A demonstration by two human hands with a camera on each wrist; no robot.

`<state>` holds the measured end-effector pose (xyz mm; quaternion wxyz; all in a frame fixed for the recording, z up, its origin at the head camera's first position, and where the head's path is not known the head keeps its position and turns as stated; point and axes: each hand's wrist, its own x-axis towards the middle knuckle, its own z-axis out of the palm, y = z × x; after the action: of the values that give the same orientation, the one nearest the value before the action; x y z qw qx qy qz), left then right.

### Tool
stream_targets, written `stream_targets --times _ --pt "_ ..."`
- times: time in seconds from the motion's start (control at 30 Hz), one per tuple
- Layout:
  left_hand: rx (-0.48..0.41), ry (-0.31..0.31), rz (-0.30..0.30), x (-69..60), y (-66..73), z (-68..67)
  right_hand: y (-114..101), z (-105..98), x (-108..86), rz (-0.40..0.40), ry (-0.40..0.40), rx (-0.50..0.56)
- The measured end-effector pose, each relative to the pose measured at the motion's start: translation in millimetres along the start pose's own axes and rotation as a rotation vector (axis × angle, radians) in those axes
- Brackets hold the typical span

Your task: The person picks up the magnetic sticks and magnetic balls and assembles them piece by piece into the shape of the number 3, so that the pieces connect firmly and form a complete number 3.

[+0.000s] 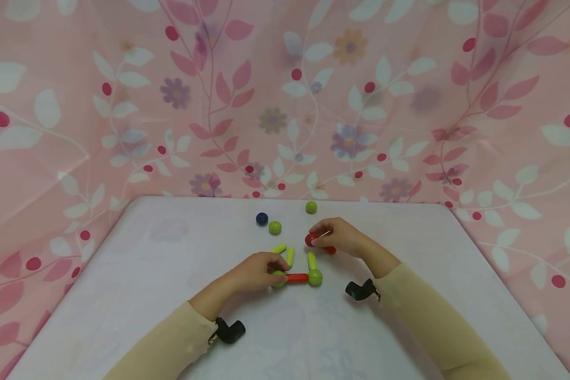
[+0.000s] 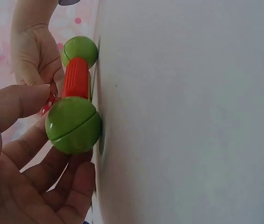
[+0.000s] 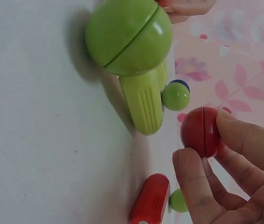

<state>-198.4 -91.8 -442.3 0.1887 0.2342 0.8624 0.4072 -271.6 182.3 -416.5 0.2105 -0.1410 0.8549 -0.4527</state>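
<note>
My left hand [image 1: 258, 272] holds a green ball [image 2: 74, 125] at the near left, its fingers curled behind the ball. A red rod [image 1: 296, 278] joins that ball to a second green ball [image 1: 315, 277] on the right. From this second ball a yellow-green rod [image 3: 143, 105] reaches away across the table. My right hand [image 1: 340, 237] pinches a red ball [image 3: 201, 132] between thumb and fingers, above the tabletop. Below and beside the right hand lies a loose red rod [image 3: 151, 198], partly covered by the hand in the head view.
Two more yellow-green rods, a slanted rod [image 1: 279, 248] and an upright-lying rod [image 1: 291, 257], are just beyond the left hand. Farther back sit a dark blue ball [image 1: 262, 219], a green ball [image 1: 275, 227] and another green ball [image 1: 311, 207]. Patterned pink cloth [image 1: 275, 105] backs the white table [image 1: 171, 264].
</note>
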Motion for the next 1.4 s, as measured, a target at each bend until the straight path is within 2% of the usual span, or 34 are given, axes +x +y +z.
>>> stream_targets --times 0.33,0.67,0.9,1.4 --pt "0.085 0.027 0.045 13.9 6.9 15.1 2 3 -4.5 -0.013 -0.010 0.030" --pt "0.101 0.010 0.079 24.1 12.0 27.7 5 4 -3.9 -0.019 -0.008 0.049" --pt "0.098 0.018 0.051 23.9 12.4 29.5 5 5 -4.3 -0.021 -0.003 0.048" --pt "0.077 0.004 0.059 22.1 12.8 28.8 4 4 -3.2 -0.004 0.025 0.018"
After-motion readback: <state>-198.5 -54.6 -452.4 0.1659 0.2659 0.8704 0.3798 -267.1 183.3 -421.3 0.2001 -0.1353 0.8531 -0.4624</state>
